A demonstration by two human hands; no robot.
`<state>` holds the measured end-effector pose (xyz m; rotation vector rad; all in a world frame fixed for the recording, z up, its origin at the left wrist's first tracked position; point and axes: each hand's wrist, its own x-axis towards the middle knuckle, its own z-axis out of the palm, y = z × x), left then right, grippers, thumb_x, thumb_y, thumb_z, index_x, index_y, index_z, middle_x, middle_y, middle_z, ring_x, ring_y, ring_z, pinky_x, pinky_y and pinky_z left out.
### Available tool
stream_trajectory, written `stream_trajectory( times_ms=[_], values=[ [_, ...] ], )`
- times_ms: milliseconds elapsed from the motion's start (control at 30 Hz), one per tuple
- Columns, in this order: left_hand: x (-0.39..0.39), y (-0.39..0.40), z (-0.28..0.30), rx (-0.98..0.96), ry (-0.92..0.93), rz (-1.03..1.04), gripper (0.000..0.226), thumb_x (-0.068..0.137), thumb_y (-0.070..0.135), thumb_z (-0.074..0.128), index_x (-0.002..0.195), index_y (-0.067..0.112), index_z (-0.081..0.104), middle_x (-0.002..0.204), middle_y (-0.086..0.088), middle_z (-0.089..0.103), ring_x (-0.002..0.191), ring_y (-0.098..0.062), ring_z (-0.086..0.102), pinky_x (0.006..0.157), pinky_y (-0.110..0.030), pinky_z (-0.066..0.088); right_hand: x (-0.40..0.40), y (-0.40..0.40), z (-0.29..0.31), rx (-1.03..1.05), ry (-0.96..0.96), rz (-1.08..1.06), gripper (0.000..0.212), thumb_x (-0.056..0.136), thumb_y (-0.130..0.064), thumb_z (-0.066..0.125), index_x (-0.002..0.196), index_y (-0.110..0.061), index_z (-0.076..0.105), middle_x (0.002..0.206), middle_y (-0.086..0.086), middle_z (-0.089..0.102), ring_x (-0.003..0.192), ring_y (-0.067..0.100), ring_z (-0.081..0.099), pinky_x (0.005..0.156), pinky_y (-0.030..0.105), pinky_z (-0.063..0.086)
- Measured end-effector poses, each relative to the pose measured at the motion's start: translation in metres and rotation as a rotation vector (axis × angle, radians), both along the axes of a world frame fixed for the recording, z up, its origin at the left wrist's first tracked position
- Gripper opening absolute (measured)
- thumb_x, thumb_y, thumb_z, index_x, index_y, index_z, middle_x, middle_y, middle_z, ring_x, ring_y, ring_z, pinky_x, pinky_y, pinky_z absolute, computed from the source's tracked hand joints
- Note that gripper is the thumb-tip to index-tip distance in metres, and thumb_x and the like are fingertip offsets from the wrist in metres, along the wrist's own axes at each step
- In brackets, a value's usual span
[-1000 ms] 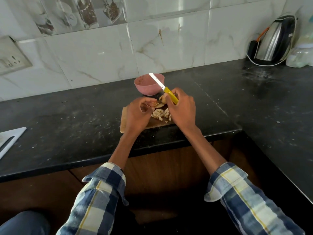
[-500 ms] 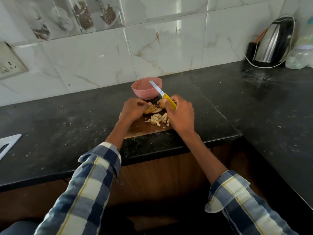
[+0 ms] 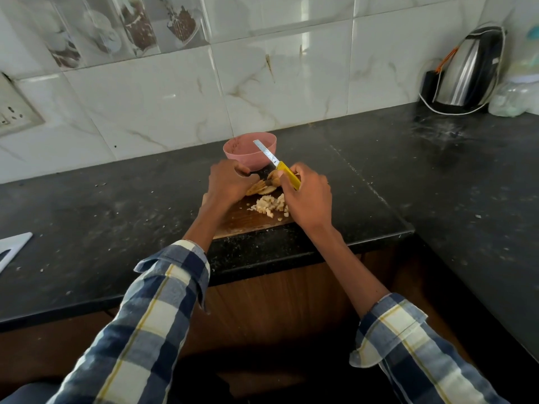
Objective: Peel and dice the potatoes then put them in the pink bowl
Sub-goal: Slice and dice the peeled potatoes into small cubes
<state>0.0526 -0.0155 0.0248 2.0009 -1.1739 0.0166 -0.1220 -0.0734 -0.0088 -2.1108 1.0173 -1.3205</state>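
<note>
The black stone table (image 3: 379, 182) runs along a white marbled tile wall (image 3: 163, 94) and turns a corner at the right, where a steel electric kettle (image 3: 463, 68) stands beside a filmy plastic bag (image 3: 513, 97). Both forearms reach forward from rolled checked sleeves (image 3: 163, 295) and converge over a wooden cutting board (image 3: 245, 221) that lies near the table's front edge. The left arm comes in at a slant from the lower left, its wrist passing over the board's left end, and the left hand (image 3: 226, 182) arches knuckles-up with fingers curled down at the board's far side; what they grip is hidden under the hand, so I cannot tell whether it holds anything. The right arm angles in from the lower right, and the right hand (image 3: 309, 196) is closed around the yellow handle of a knife (image 3: 277, 164), whose blade points up and away to the left, across the front of the pink bowl (image 3: 249, 151). That bowl stands on the table just behind the board. Between the two hands lie unpeeled-looking potato pieces (image 3: 262, 186), tan and rounded, touching one another. Just nearer, a small heap of pale diced potato (image 3: 269, 205) sits on the board beside the right hand.
</note>
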Motion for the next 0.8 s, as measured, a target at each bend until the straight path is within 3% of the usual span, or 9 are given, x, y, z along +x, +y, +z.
stream_trajectory(
  times_ms=[233,433,600,667,800],
  values=[
    [0.007,0.004,-0.011,-0.134,0.065,0.095,0.012,0.096,0.022,0.073,0.090,0.014,0.078,0.078,0.006,0.073,0.073,-0.011,0.070,0.073,-0.030,0.060,0.001,0.000,0.001,-0.003,-0.012,0.004,0.019,0.101,-0.043,0.061,0.095,-0.025,0.064,0.068,-0.009,0.058,0.060,0.007,0.058,0.059,0.032,0.055],
    [0.018,0.019,-0.013,-0.258,0.203,0.255,0.021,0.093,0.011,0.074,0.114,0.009,0.077,0.105,-0.004,0.077,0.084,-0.004,0.066,0.073,-0.019,0.055,0.000,0.003,0.002,-0.009,-0.019,0.008,0.019,0.101,-0.043,0.061,0.096,-0.025,0.065,0.068,-0.008,0.058,0.060,0.007,0.059,0.062,0.037,0.058],
    [0.025,0.037,-0.014,-0.361,0.400,0.334,0.028,0.092,0.013,0.077,0.120,0.013,0.072,0.102,-0.004,0.074,0.083,-0.015,0.074,0.068,-0.038,0.066,-0.002,0.005,0.003,-0.017,-0.015,0.014,0.018,0.101,-0.041,0.062,0.097,-0.024,0.066,0.069,-0.009,0.059,0.060,0.008,0.059,0.061,0.037,0.057],
    [0.021,0.041,-0.016,-0.372,0.484,0.290,0.031,0.096,0.008,0.071,0.126,0.013,0.066,0.105,-0.005,0.070,0.081,-0.017,0.075,0.062,-0.035,0.065,-0.002,0.007,0.003,-0.030,-0.008,0.013,0.019,0.101,-0.041,0.062,0.097,-0.023,0.066,0.069,-0.009,0.059,0.059,0.007,0.059,0.059,0.036,0.057],
    [0.014,0.047,-0.016,-0.377,0.537,0.239,0.032,0.101,0.008,0.065,0.133,0.014,0.061,0.108,0.001,0.063,0.088,-0.017,0.073,0.063,-0.032,0.065,-0.002,0.009,0.004,-0.062,0.026,0.023,0.020,0.102,-0.045,0.060,0.099,-0.025,0.066,0.068,-0.009,0.059,0.059,0.007,0.059,0.059,0.037,0.057]
  ],
)
